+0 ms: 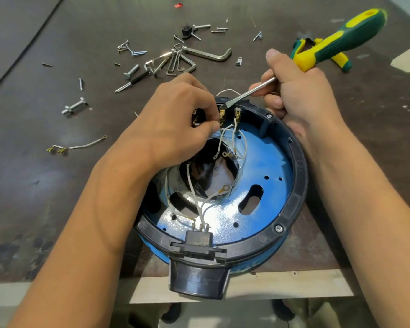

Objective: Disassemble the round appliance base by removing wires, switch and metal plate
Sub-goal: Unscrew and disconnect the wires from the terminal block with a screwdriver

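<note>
**Prying at the terminal on the far rim**

You're holding the round appliance base [298, 176], blue metal with a black plastic ring, at the near edge of the dark brown counter [57, 91]. Its black plastic connector housing [198, 263] is hanging out over that edge.

Your left hand [175, 119] is reaching into the base, its fingers [211, 125] pinching a small brass terminal [222, 114] at the black switch [220, 101] on the far rim. Your right hand [301, 91] is resting against the outside of the ring, fingers wrapped tight round the green-and-yellow-handled flat screwdriver [341, 41]. You're setting its blade tip right against the top of that terminal.

Thin white wires [194, 192] with ring lugs are looping loose across the blue metal plate [265, 166] and its central opening. Several are running down to the connector housing.

Out to your left, a detached white wire with brass clips [81, 145] is lying on the counter. Beyond the base, loose silver screws [133, 52], a steel bolt [75, 107] and a ring of steel hex keys [175, 62] are lying scattered, with one large hex key [211, 55] beside them. Green-and-yellow-handled pliers [341, 60] are lying behind the screwdriver handle.
</note>
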